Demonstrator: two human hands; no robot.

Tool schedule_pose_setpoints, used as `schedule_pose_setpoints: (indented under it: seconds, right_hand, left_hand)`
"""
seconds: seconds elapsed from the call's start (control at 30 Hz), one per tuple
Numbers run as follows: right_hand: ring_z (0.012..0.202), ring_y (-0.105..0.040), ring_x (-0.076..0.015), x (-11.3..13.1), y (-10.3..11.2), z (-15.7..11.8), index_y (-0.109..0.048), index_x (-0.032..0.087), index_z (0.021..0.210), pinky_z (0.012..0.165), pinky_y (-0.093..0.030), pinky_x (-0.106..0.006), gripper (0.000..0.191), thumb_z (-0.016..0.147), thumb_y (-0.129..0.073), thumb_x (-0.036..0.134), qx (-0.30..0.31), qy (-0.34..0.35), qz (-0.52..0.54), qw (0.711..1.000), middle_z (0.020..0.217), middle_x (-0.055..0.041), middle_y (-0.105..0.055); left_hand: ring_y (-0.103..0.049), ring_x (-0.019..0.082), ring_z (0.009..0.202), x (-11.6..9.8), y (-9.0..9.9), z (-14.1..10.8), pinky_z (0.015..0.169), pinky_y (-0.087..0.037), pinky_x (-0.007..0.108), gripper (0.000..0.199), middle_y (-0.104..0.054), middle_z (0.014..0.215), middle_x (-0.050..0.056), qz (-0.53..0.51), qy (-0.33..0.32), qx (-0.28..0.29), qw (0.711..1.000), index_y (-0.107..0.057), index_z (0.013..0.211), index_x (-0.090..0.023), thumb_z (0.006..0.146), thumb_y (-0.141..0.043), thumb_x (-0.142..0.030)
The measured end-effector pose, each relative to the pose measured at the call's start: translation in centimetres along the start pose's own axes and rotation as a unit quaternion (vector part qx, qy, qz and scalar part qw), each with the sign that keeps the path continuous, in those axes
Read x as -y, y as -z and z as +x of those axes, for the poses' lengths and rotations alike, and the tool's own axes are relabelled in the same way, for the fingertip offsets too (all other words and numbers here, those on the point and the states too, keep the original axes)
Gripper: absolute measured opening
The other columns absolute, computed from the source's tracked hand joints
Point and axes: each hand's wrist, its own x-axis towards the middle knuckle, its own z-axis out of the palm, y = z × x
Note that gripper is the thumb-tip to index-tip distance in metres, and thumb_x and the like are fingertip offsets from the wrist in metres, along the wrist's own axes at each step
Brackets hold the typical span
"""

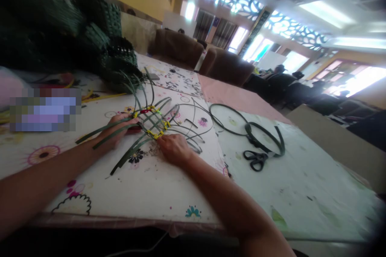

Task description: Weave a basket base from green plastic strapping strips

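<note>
A small open lattice of dark green strips, a woven piece (150, 122), sits between my hands with long loose strip ends fanning out around it. Yellow clips or bands, with a red one at the top, line its edge. My left hand (116, 131) is closed at its left side, strips passing over the fingers; a dark reddish thing near those fingertips is too unclear to name. At the lower edge, beside a yellow clip, my right hand (175, 148) is closed with its fingertips on the piece's rim. Those fingertips are partly hidden.
Black-handled scissors (255, 160) lie on the right, next to a coil of green strip (265, 138). Dark woven baskets (116, 62) are piled at the back left. Small scraps dot the flowered tablecloth (135, 196). Brown chairs (177, 48) stand behind; people sit far off.
</note>
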Motion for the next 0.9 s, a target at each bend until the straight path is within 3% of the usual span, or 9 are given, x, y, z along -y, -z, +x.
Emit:
schedule_pose_setpoints:
  seconds: [0.13,0.23,0.37,0.43,0.5,0.57,0.7,0.8,0.9]
  right_hand:
    - [0.088,-0.069,-0.0184,-0.4,-0.1,0.1,-0.068,0.016,0.109,0.061,-0.034,-0.031,0.024,0.096,-0.048,0.014,0.008,-0.013,0.004,1.000,0.103,-0.0093,-0.076]
    - [0.092,-0.070,-0.0190,-0.5,-0.1,0.3,-0.069,0.017,0.109,0.062,-0.035,-0.030,0.024,0.095,-0.049,0.013,0.019,-0.015,0.006,1.000,0.104,-0.0090,-0.077]
    - [0.092,-0.071,-0.0189,-0.5,0.1,0.4,-0.070,0.017,0.106,0.061,-0.035,-0.029,0.024,0.096,-0.049,0.015,0.036,-0.017,0.014,0.999,0.105,-0.0078,-0.077]
    - [0.091,-0.071,-0.0187,-0.4,0.3,0.6,-0.070,0.017,0.106,0.060,-0.034,-0.029,0.024,0.097,-0.048,0.016,0.046,-0.022,0.015,0.999,0.105,-0.0078,-0.077]
    - [0.090,-0.071,-0.0186,-0.3,0.3,0.7,-0.070,0.017,0.106,0.060,-0.033,-0.030,0.024,0.097,-0.048,0.016,0.048,-0.026,0.015,0.998,0.106,-0.0079,-0.077]
    - [0.090,-0.071,-0.0187,-0.3,0.3,0.7,-0.070,0.017,0.105,0.059,-0.032,-0.031,0.023,0.096,-0.048,0.015,0.046,-0.026,0.012,0.999,0.105,-0.0078,-0.077]
    - [0.089,-0.070,-0.0188,-0.2,0.3,0.8,-0.070,0.017,0.105,0.059,-0.032,-0.031,0.021,0.095,-0.051,0.016,0.042,-0.022,0.010,0.999,0.103,-0.0079,-0.077]
    - [0.089,-0.070,-0.0183,-0.1,0.4,0.7,-0.069,0.017,0.106,0.059,-0.032,-0.031,0.021,0.095,-0.051,0.015,0.039,-0.023,0.010,0.999,0.103,-0.0080,-0.077]
    - [0.087,-0.070,-0.0182,0.0,0.4,0.7,-0.070,0.018,0.104,0.060,-0.034,-0.031,0.021,0.095,-0.051,0.015,0.038,-0.029,0.014,0.999,0.104,-0.0071,-0.078]
  left_hand:
    - [-0.067,0.017,0.061,-1.4,1.3,0.8,0.057,-0.058,0.028,0.034,-0.073,0.071,0.001,0.084,0.153,0.042,0.984,-0.066,0.086,-0.016,0.086,-0.074,-0.049]
    - [-0.059,0.016,0.055,-1.7,4.1,2.1,0.047,-0.043,0.024,0.032,-0.069,0.063,0.000,0.273,0.098,0.133,0.948,-0.071,0.079,-0.017,0.079,-0.077,-0.049]
    - [-0.054,0.013,0.053,-3.2,8.6,3.2,0.051,-0.042,0.021,0.033,-0.064,0.056,-0.002,0.345,0.077,0.197,0.914,-0.074,0.078,-0.016,0.079,-0.073,-0.048]
    - [-0.050,0.010,0.050,-5.2,9.7,2.7,0.055,-0.043,0.019,0.036,-0.059,0.051,-0.005,0.372,0.093,0.088,0.919,-0.076,0.082,-0.015,0.085,-0.068,-0.050]
    - [-0.050,0.008,0.059,-7.5,9.2,1.8,0.069,-0.047,0.021,0.035,-0.060,0.059,-0.006,0.410,0.011,-0.111,0.905,-0.078,0.097,-0.015,0.092,-0.063,-0.046]
    - [-0.055,0.009,0.070,-9.2,7.4,0.7,0.081,-0.049,0.025,0.035,-0.068,0.077,-0.003,0.387,-0.082,-0.176,0.901,-0.077,0.108,-0.014,0.095,-0.063,-0.044]
    - [-0.068,0.018,0.091,-8.5,2.8,-0.6,0.087,-0.052,0.029,0.022,-0.075,0.098,0.005,0.313,-0.250,0.064,0.914,-0.075,0.096,-0.015,0.094,-0.063,-0.035]
    - [-0.071,0.022,0.104,-5.8,0.8,-0.6,0.096,-0.053,0.034,0.022,-0.076,0.110,0.008,0.294,-0.259,0.207,0.897,-0.074,0.103,-0.019,0.096,-0.057,-0.031]
    - [-0.070,0.024,0.109,-3.5,0.0,-0.5,0.096,-0.053,0.035,0.027,-0.075,0.116,0.009,0.305,-0.239,0.256,0.886,-0.073,0.114,-0.020,0.097,-0.056,-0.033]
